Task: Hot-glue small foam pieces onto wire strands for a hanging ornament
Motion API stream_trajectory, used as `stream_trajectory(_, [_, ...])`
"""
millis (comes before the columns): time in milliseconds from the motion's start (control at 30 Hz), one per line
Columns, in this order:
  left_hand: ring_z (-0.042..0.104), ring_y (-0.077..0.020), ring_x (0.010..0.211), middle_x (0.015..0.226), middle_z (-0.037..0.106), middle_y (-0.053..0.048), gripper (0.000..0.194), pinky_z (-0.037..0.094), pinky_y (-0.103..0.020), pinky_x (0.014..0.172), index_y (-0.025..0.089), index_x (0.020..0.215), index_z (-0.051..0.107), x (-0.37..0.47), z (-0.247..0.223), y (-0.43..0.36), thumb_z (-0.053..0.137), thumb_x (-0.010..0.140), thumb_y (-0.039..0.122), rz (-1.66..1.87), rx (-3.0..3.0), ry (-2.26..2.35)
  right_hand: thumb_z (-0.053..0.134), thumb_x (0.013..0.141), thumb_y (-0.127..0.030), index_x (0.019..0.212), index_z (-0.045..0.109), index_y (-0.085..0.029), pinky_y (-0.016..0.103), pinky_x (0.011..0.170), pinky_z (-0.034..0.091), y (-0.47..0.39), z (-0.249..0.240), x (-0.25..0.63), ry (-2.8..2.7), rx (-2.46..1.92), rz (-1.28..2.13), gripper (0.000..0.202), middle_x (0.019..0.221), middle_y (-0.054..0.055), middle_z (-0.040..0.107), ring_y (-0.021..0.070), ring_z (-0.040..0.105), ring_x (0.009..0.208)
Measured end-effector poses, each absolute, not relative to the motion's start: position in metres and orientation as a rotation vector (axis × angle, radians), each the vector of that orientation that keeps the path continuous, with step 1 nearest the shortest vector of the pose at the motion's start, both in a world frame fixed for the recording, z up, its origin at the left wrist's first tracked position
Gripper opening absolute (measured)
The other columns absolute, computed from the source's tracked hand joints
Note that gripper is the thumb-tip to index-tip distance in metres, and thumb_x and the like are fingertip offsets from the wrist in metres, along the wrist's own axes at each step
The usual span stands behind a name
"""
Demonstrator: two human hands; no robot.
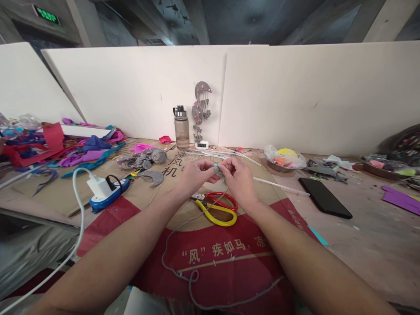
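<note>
grey yarn (180,275): loose strand, from below the right hand at centre of frame, over the scissors (210,215), down to a small curl at lower centre.

left hand (200,175): fingers narrow, pinching a small teal bit (215,166), too small to identify. right hand (238,179): fingers bent in just beside it; cannot tell whether they close on yarn.

risks (judged): strand lies across the scissor handles, so a pull could snag it or drag them. curl could tighten into a knot if the slack is drawn fast. teal bit, being tiny, could slip from a light pinch.

materials: yarn soft, matte, thin. handles smooth, rounded loops, one red, one yellow. cardboard (157,267) flat, printed red and tan, over the surface. left of centre, crescent (152,178), grey, felt-like, curved to points.
</note>
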State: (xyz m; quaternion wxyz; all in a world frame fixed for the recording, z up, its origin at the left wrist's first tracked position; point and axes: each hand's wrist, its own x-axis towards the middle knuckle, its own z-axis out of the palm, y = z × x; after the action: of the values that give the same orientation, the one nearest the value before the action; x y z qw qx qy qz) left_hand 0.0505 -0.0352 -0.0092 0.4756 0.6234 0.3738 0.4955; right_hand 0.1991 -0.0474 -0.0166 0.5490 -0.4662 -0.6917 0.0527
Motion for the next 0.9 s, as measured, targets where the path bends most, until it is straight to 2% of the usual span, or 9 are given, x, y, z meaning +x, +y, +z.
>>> stream_trajectory(167, [0.068, -0.0136, 0.061, 0.066, 0.065, -0.001, 0.022, 0.059, -0.025, 0.06, 0.012, 0.073, 0.062, 0.0498, -0.0108, -0.032, 0.072, 0.072, 0.032, 1.218, 1.519, 0.937, 0.057, 0.083, -0.022, 0.075, 0.056, -0.019, 0.028, 0.064, 0.037, -0.0483, -0.0163, 0.1986, -1.665, -1.088, 0.123, 0.009, 0.075, 0.001, 0.056, 0.0136, 0.047, 0.067])
stream_trajectory(267, [0.067, -0.0131, 0.059, 0.062, 0.062, 0.0, 0.022, 0.058, -0.024, 0.058, 0.012, 0.071, 0.061, 0.0496, -0.0096, -0.0322, 0.071, 0.073, 0.031, 1.227, 1.505, 0.959, 0.056, 0.083, -0.022, 0.082, 0.056, -0.02, 0.028, 0.065, 0.037, -0.048, -0.018, 0.1998, -1.665, -1.092, 0.163, 0.003, 0.076, 0.0, 0.056, 0.0141, 0.047, 0.068])
stream_trajectory(367, [0.066, -0.0121, 0.057, 0.062, 0.062, 0.0, 0.021, 0.057, -0.023, 0.056, 0.012, 0.072, 0.061, 0.049, -0.0092, -0.0322, 0.07, 0.073, 0.031, 1.234, 1.52, 0.961, 0.055, 0.083, -0.022, 0.089, 0.056, -0.02, 0.028, 0.065, 0.037, -0.0471, -0.0192, 0.2009, -1.66, -1.096, 0.194, 0.006, 0.076, 0.0, 0.055, 0.0146, 0.048, 0.069])
stream_trajectory(900, [0.066, -0.0132, 0.059, 0.063, 0.062, 0.0, 0.019, 0.057, -0.025, 0.059, 0.013, 0.073, 0.061, 0.0473, -0.0081, -0.0353, 0.067, 0.074, 0.031, 1.209, 1.609, 0.981, 0.057, 0.083, -0.027, 0.081, 0.064, -0.019, 0.027, 0.061, 0.036, -0.0484, -0.0154, 0.2008, -1.683, -1.148, 0.194, 0.011, 0.072, 0.0, 0.056, 0.0124, 0.045, 0.062])
